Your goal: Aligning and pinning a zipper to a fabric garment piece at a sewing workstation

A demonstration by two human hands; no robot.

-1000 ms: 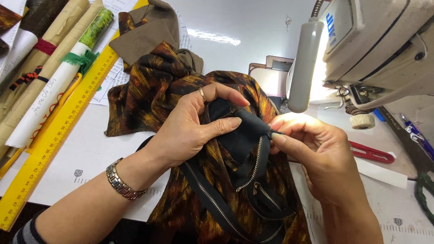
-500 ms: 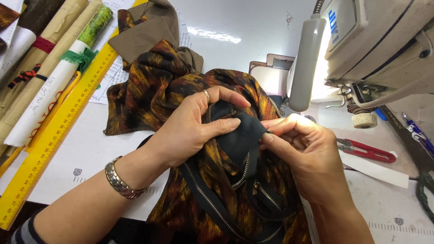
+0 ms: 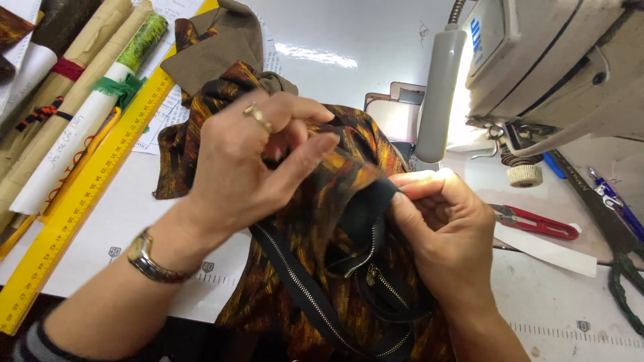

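We have the brown-and-orange fabric [image 3: 315,221] bunched in front of the sewing machine [image 3: 557,74], black zipper [image 3: 302,281] running down its near side. Left hand [image 3: 248,167] pinches a fold of the fabric; right hand [image 3: 443,234] fingers clamp the black zipper tape end (slider sits just below). Risk as we judge it: tape slips from the pinch, or loose folds twist the zipper out of line.

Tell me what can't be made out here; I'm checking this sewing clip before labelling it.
Head view only:
- Left hand: fingertips curl into the patterned fabric, so their grip is hidden.
- Zipper: lower end cut off by the bottom edge.
- Sewing machine: needle area hidden behind its lamp.
- Scissors: cut off at the right edge.
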